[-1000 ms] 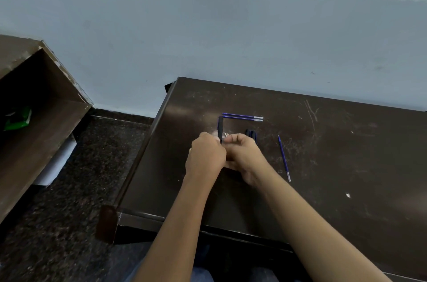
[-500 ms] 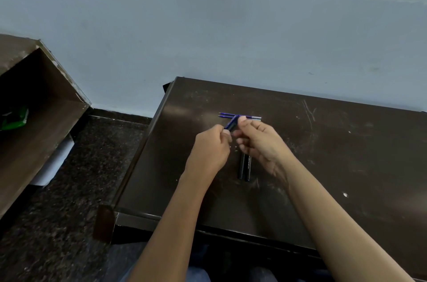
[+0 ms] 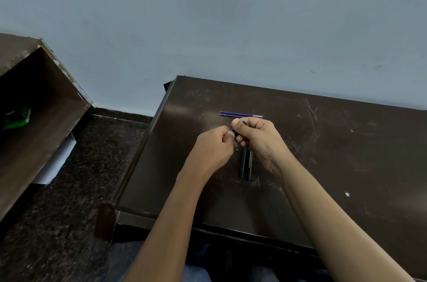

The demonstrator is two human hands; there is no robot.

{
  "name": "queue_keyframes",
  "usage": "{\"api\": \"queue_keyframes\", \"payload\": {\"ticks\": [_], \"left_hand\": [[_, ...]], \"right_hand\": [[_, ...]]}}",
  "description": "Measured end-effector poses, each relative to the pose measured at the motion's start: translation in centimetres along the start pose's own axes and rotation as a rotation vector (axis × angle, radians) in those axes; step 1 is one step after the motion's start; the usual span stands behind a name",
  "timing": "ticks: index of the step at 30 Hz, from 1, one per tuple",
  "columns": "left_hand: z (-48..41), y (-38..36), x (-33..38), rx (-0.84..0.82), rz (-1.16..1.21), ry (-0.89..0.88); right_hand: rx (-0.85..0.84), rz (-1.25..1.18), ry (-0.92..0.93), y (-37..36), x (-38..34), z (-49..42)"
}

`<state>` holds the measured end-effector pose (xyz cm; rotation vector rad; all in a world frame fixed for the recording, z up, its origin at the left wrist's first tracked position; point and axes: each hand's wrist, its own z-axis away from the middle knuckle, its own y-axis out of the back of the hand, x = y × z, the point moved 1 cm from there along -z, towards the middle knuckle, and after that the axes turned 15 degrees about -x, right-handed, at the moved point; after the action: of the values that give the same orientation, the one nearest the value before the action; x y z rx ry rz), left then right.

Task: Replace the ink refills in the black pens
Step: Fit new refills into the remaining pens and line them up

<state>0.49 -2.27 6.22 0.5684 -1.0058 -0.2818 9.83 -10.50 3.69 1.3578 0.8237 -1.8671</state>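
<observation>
Two thin blue ink refills point(image 3: 240, 114) lie side by side on the dark table point(image 3: 335, 154), just beyond my hands. Two black pens point(image 3: 245, 164) lie side by side below my right hand, pointing toward me. My left hand point(image 3: 212, 150) and my right hand point(image 3: 258, 137) meet over the table, fingers curled. Between them they pinch a small dark blue pen part point(image 3: 238, 128), mostly hidden by the fingers. What exactly the part is I cannot make out.
A wooden shelf unit point(image 3: 41, 106) stands to the left with a green item point(image 3: 16, 117) inside. White paper point(image 3: 57, 161) lies on the dark floor beside it. A pale wall runs behind the table. The table's left edge is close to my left hand.
A second ago both hands held a black pen upright. The hands have drawn together round a short blue part. Two black pens now show on the table; the refill at the right is out of sight.
</observation>
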Motion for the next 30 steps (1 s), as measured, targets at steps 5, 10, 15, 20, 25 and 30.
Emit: {"api": "queue_keyframes", "payload": {"ticks": [5,10,15,20,25,30], "left_hand": [[-0.2,0.1,-0.5,0.007,0.001,-0.02],[-0.3,0.2,-0.9,0.042,-0.008,-0.037],[-0.4,-0.2,-0.6,0.067,0.026,-0.02],[-0.5,-0.4,-0.5,0.087,0.006,-0.013],[-0.7,-0.3,-1.2,0.147,-0.035,0.063],[-0.7,-0.1,-0.9,0.217,-0.021,0.069]], "right_hand": [[-0.038,-0.03,0.007,-0.3,0.0,0.0],[-0.043,-0.095,0.019,-0.2,-0.3,-0.2],[-0.041,-0.105,0.001,0.1,-0.5,-0.5],[-0.011,-0.122,0.004,0.7,-1.1,-0.5],[0.239,0.017,-0.024,3.6,0.0,-0.8],[0.173,0.704,-0.138,2.0,2.5,-0.6]]}}
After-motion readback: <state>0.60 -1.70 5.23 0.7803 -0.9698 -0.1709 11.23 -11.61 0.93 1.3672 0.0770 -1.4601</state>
